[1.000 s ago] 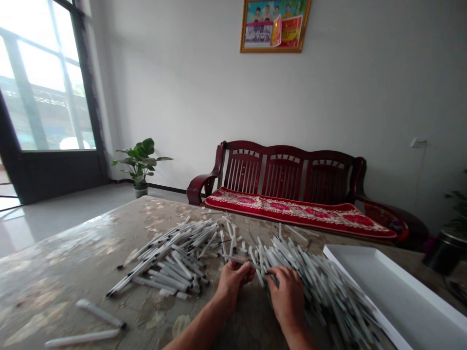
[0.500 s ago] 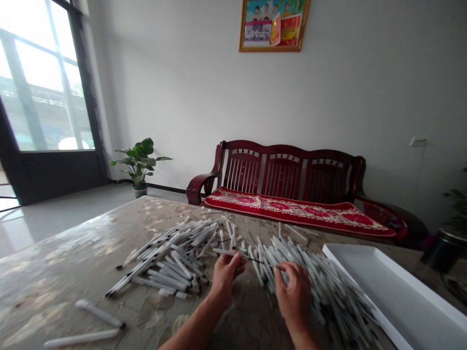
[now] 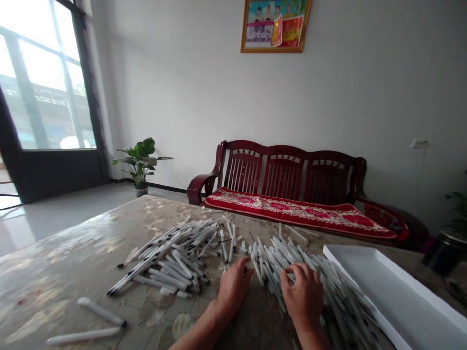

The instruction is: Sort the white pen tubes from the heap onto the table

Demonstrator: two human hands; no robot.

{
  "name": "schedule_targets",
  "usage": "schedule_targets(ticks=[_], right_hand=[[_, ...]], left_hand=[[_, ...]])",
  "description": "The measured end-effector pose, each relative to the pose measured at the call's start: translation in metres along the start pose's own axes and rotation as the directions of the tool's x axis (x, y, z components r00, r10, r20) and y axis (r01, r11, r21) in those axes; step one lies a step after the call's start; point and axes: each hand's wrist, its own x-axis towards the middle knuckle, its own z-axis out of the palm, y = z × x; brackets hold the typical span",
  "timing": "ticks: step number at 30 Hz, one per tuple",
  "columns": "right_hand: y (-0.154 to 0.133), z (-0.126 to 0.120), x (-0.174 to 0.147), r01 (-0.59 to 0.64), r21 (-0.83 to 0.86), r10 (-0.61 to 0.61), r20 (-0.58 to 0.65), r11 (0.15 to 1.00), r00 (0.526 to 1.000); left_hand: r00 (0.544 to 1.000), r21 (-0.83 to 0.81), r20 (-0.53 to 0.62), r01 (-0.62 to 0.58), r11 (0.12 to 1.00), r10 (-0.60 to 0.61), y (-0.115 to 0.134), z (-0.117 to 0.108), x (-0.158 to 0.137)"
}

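My left hand (image 3: 235,283) is over the table with its fingers curled and fingertips together. Whatever it may hold is hidden or too small to make out. To its right, my right hand (image 3: 303,291) is bent with thumb and forefinger close together at the edge of a heap of pale, translucent pen barrels (image 3: 328,277). I cannot make out anything in its pinch. Left of my hands lies a second pile, of white pens with dark ends (image 3: 178,253). Two white pens (image 3: 102,312) lie apart at the front left.
A shallow white box lid or tray (image 3: 401,279) stands at the right, beside the heap. Small white caps and short pieces lie toward the table's (image 3: 146,214) far edge. Beyond are a red wooden bench (image 3: 284,170) and a potted plant (image 3: 138,158).
The white pen barrel and thin dark refill seen between my hands no longer show there. My left hand has moved right and turned; my right hand has shifted slightly right.
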Motion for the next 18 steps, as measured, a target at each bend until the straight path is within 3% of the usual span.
schedule_targets(ticks=[2,5,8,11,14,18], right_hand=[[-0.007,-0.004,0.0,0.027,0.047,-0.028,0.037,0.999,0.999],[-0.025,-0.009,-0.001,0.144,0.184,-0.172,0.146,0.972,0.974],[-0.049,-0.011,-0.005,0.266,0.29,-0.346,0.276,0.92,0.897],[-0.068,-0.01,-0.013,0.314,0.343,-0.431,0.354,0.885,0.83],[-0.069,-0.003,-0.019,0.283,0.332,-0.402,0.379,0.9,0.834],[-0.048,0.007,-0.02,0.239,0.262,-0.322,0.343,0.935,0.883]], left_hand=[[1.0,0.029,0.0,-0.011,1.0,0.011,0.0,-0.003,0.002],[0.995,0.164,-0.095,-0.028,0.986,0.044,-0.002,-0.014,0.006],[0.982,0.368,-0.176,-0.003,0.93,0.073,-0.007,-0.025,0.01],[0.984,0.499,-0.18,0.088,0.862,0.004,-0.012,-0.03,0.012],[0.989,0.559,-0.147,0.104,0.823,-0.025,-0.014,-0.03,0.012],[0.994,0.594,-0.107,0.067,0.802,-0.004,-0.015,-0.03,0.013]])
